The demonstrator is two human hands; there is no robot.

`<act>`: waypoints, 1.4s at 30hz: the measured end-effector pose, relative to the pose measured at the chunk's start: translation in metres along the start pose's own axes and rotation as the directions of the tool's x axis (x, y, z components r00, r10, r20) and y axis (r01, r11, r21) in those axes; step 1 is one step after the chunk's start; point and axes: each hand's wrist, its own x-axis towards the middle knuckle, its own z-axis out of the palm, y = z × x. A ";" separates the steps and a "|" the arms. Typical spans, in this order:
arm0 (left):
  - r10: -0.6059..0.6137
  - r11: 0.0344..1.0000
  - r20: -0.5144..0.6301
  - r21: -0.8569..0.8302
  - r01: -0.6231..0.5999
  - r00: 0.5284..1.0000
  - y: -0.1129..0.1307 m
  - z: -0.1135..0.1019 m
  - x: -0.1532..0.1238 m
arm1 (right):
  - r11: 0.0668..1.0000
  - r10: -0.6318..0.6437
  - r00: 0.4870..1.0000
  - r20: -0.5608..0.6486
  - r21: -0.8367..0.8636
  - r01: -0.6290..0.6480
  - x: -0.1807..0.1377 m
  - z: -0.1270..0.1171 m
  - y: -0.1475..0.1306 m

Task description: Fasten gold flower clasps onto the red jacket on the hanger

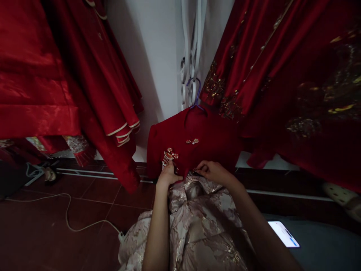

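A small dark red jacket [208, 145] hangs on a purple hanger [194, 96] in front of me, above a pale gold brocade skirt [197, 226]. My left hand [168, 175] grips the jacket's lower front edge just below a red and gold tassel brooch [168, 155]. My right hand [211, 170] is closed in a pinch on the same hem, a little to the right. A pair of pearl buttons [192, 141] sits on the jacket's chest.
Long red gowns [93, 86] hang on the left, and embroidered red robes [282, 75] on the right. A white wall [158, 56] and a white ornate stand [191, 45] are behind. A white cable [67, 214] crosses the dark red floor. A lit phone [283, 233] lies at lower right.
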 end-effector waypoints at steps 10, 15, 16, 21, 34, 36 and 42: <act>0.154 0.988 -0.255 0.066 -0.142 0.955 0.012 0.000 -0.002 | 0.981 -0.075 0.980 -0.186 -0.189 0.039 0.014 0.023 0.017; 0.220 0.950 -0.426 -0.109 -0.291 0.877 0.017 0.003 0.001 | 0.991 -0.129 0.954 -0.271 -0.055 0.118 0.016 0.016 0.016; 0.220 0.947 -0.415 -0.126 -0.295 0.883 0.017 0.005 0.001 | 0.992 -0.125 0.947 -0.298 -0.041 0.118 0.014 0.012 0.012; 0.271 0.944 -0.305 -0.103 -0.315 0.913 0.015 0.010 0.003 | 0.987 -0.141 0.946 -0.293 0.033 0.157 0.000 0.006 -0.026; 0.266 0.960 -0.246 -0.017 -0.278 0.932 0.019 0.003 -0.003 | 0.943 0.020 0.963 -0.269 0.326 0.071 0.013 0.034 -0.022; 0.258 0.961 -0.258 -0.027 -0.274 0.931 0.018 0.003 -0.003 | 0.951 0.017 0.954 -0.298 0.301 0.077 0.014 0.034 -0.023; 0.241 0.955 -0.287 -0.100 -0.279 0.927 0.017 0.003 -0.001 | 0.942 0.026 0.945 -0.327 0.325 0.087 0.016 0.036 -0.019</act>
